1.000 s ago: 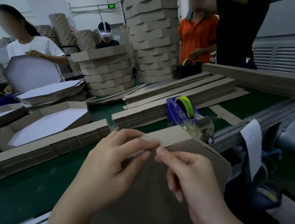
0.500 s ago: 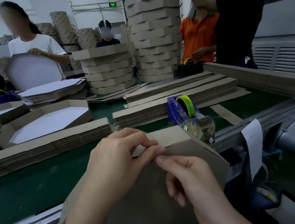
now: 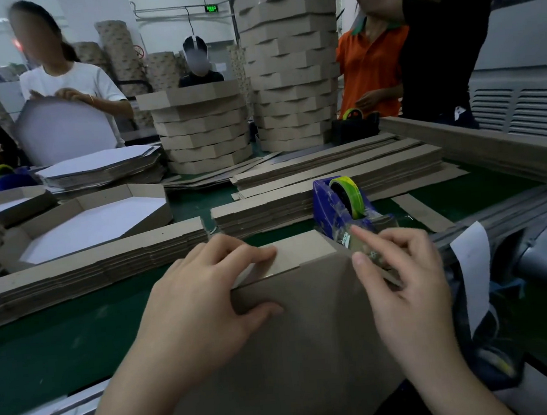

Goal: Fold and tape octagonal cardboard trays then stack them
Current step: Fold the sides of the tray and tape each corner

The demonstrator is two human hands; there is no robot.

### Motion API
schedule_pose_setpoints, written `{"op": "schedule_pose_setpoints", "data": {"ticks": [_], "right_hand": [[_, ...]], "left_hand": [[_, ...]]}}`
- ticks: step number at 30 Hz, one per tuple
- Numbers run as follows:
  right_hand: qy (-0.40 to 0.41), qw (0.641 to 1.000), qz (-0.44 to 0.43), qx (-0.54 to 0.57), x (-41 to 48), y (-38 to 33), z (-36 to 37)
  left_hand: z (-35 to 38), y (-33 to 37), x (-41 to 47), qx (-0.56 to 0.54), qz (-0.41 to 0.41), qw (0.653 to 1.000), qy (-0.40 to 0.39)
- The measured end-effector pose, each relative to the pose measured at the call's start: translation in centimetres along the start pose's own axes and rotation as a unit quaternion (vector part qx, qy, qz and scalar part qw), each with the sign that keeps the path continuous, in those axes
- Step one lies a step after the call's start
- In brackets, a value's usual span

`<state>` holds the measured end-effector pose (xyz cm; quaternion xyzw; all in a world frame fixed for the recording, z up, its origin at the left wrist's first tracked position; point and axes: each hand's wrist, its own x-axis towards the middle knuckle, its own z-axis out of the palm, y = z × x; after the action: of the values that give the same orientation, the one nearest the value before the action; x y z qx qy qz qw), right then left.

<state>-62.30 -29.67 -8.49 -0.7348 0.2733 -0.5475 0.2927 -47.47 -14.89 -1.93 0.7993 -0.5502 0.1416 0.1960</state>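
Observation:
A brown cardboard tray (image 3: 310, 336) stands tilted up against me at the near edge of the green belt, its top flap folded over. My left hand (image 3: 201, 299) grips that fold, fingers over the flap and thumb on the outer face. To the right, my right hand (image 3: 405, 288) is at the front of the blue tape dispenser (image 3: 334, 205) with its yellow-green roll. Its index finger and thumb pinch the clear tape end (image 3: 366, 247) at the cutter.
Piles of flat cardboard strips (image 3: 88, 260) cross the green belt (image 3: 46, 353) ahead. A folded white-bottomed tray (image 3: 95, 223) lies at left. Stacks of finished trays (image 3: 202, 130) stand behind. People work across the belt. A white paper slip (image 3: 472, 262) hangs at right.
My right hand left the tray's folded flap and moved right to the tape dispenser. My left hand stayed on the flap and spread its grip over the fold.

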Motion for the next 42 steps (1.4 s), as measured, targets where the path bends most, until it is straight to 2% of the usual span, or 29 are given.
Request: {"op": "schedule_pose_setpoints", "data": {"ticks": [4,10,13,16,19,22,28,35,42], "right_hand": [[-0.091,0.995,0.044,-0.004,0.6,0.5,0.7],[-0.090,0.995,-0.042,-0.008,0.6,-0.3,0.9],[-0.106,0.993,0.036,0.043,1.9,0.8,-0.4],[-0.143,0.978,0.123,0.093,2.9,1.8,-1.6],[-0.129,0.967,0.135,0.173,3.5,2.2,-2.1],[-0.151,0.966,0.111,0.178,3.6,1.8,-1.6],[-0.157,0.972,0.087,0.154,2.6,0.8,0.7],[-0.169,0.977,0.062,0.113,2.6,-0.4,2.7],[-0.195,0.966,0.082,0.150,3.3,0.0,3.0]], "left_hand": [[-0.7,0.3,0.1,0.023,-0.003,1.000,-0.012],[-0.7,2.9,1.4,-0.009,0.012,1.000,0.023],[-1.0,2.4,0.9,-0.019,0.036,0.998,0.038],[-1.2,0.9,-0.1,-0.076,0.034,0.994,0.077],[-0.5,-0.2,-1.2,-0.144,0.032,0.984,0.105],[0.6,-1.0,-2.1,-0.186,0.021,0.976,0.115],[-0.2,-3.1,-2.0,-0.204,0.049,0.975,0.076],[-0.8,-0.9,0.9,-0.080,0.088,0.992,-0.036],[0.0,-1.4,1.0,-0.114,0.060,0.992,-0.009]]}}
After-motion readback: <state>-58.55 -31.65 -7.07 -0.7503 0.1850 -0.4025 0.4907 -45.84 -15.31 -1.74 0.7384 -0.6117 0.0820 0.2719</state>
